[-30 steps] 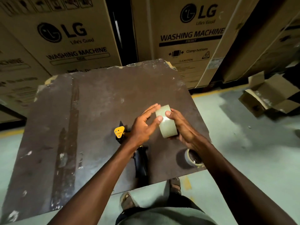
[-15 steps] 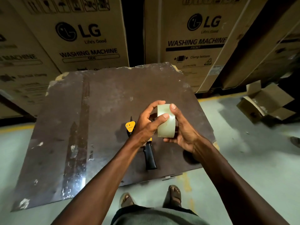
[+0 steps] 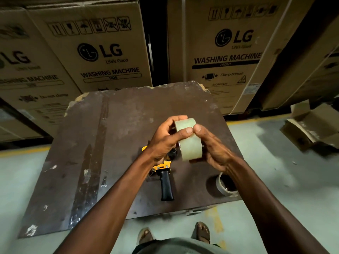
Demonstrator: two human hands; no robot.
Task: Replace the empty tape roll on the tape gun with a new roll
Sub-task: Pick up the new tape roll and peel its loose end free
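A full roll of pale tape point(image 3: 190, 145) is held upright above the dark table point(image 3: 117, 136), between both my hands. My left hand point(image 3: 165, 138) grips its left side, thumb pressed on the outer face. My right hand point(image 3: 212, 149) cups the right side, its thumb meeting the left thumb on the tape. Below the hands lies the tape gun point(image 3: 164, 178), yellow body partly hidden by my left wrist, black handle pointing toward me. An empty tape core point(image 3: 222, 184) sits near the table's front right corner.
Large LG washing machine cartons point(image 3: 110, 52) stand close behind the table. An opened cardboard box point(image 3: 311, 129) lies on the floor at right. My sandalled feet point(image 3: 174, 233) are just under the table's front edge.
Both hands stay on the tape roll; the thumbs have come together on its outer face. The view has shifted, so the empty core shows again at the table's right corner.
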